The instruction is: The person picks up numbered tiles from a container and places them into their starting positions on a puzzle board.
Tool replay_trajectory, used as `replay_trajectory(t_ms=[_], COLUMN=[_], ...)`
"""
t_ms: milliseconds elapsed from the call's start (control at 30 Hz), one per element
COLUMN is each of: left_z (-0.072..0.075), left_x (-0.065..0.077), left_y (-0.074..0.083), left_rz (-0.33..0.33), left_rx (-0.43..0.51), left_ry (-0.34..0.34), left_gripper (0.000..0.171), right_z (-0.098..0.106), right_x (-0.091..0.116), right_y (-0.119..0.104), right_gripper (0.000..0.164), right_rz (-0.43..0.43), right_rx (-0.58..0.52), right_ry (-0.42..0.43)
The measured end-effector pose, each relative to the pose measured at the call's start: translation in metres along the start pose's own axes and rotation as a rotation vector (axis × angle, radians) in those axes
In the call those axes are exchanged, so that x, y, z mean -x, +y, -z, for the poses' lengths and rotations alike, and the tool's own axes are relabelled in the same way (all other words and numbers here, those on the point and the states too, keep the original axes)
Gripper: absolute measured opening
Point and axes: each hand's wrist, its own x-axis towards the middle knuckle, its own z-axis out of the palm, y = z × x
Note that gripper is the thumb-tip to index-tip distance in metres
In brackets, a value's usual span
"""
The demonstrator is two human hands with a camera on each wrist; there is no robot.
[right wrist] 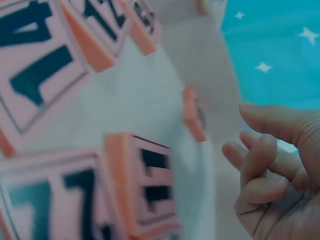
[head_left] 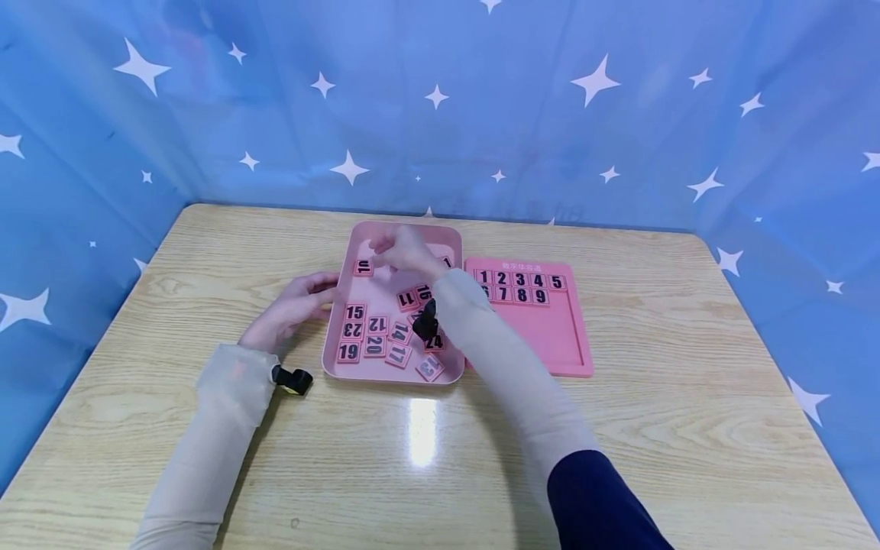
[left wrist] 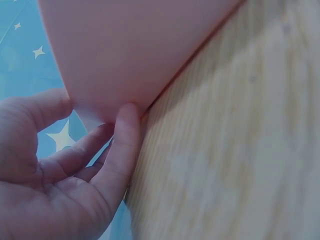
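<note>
– Over the pink tray [head_left: 376, 292], head view: where is R hand [head_left: 407, 248]?
– Near tile 10 [head_left: 363, 267]. Board [head_left: 536, 336] has tiles 1–9 [head_left: 520, 280], so prob. fetching 10.
– L wrist?
– L hand [left wrist: 60, 192] only touches tray wall.
– R wrist?
– Hand empty, loosely bent; next needs careful pinch, I think.

left hand [head_left: 294, 302]: touching left side of tray [head_left: 381, 292]
right hand [head_left: 407, 250]: above tray, near tile 10 [head_left: 363, 267]
tray: loose numbered tiles [head_left: 376, 325] inside
board [head_left: 536, 333]: beside tray, tiles 1–9 [head_left: 520, 280] in rows

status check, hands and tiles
Left hand touching pink tray. Right hand near tile 10, no grip visible. Right sleeve partly covers pink board.
</note>
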Motion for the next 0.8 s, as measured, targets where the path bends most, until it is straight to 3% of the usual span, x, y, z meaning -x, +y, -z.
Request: replay_trajectory(t_ms=[100, 267, 533, 800], left_z=[0.000, 0.001, -0.001, -0.001], left_x=[0.000, -0.001, -0.003, 0.000], left_y=[-0.001, -0.002, -0.003, -0.001], left_rz=[-0.001, -0.003, -0.017, -0.014], left_rx=[-0.002, -0.005, 0.012, 0.007], left_ry=[0.001, 0.003, 0.008, 0.011], left_gripper=[0.053, 0.052, 0.049, 0.050], right_z=[-0.008, -0.016, -0.026, -0.023], right_x=[-0.013, -0.017, -0.016, -0.014], right_y=[0.010, 0.016, 0.015, 0.011], right_gripper=[0.033, 0.035, 0.039, 0.024], right_rz=[-0.048, -0.024, 0.035, 0.030], right_rx=[-0.013, -0.022, 0.109, 0.219], right_ry=[0.006, 0.021, 0.070, 0.037])
